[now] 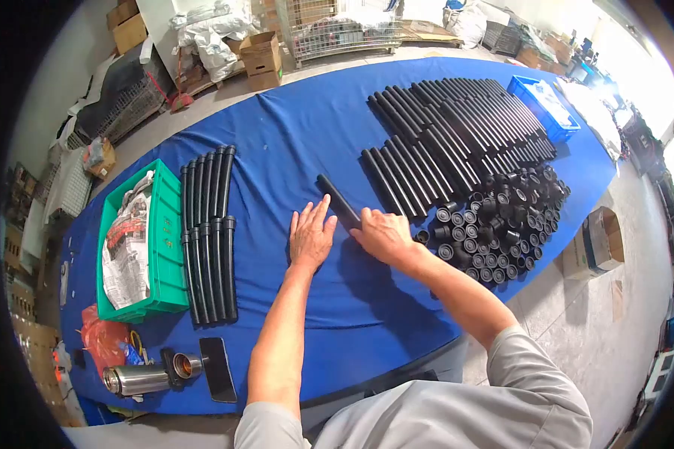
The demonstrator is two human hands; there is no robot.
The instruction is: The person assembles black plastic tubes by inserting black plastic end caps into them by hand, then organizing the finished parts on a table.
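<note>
We see one tabletop [277, 127], covered with a blue cloth [337, 299]. On this cloth we find a green crate [169, 247], two rows of thick-ended black tubes [208, 269] just beside it, many plain black tubes [457, 127], a heap of black caps [502, 224] near these, a blue bin [564, 133], a steel flask [138, 380], a dark phone [218, 370] and a red bag [103, 340].

Attire: light-grey, short-sleeved fabric shirt [442, 419]; left hand [312, 236] and right hand [384, 235] bare.
Left sleeve [269, 426] and right sleeve [535, 378] loose-cut; cloth visibly creased.
</note>
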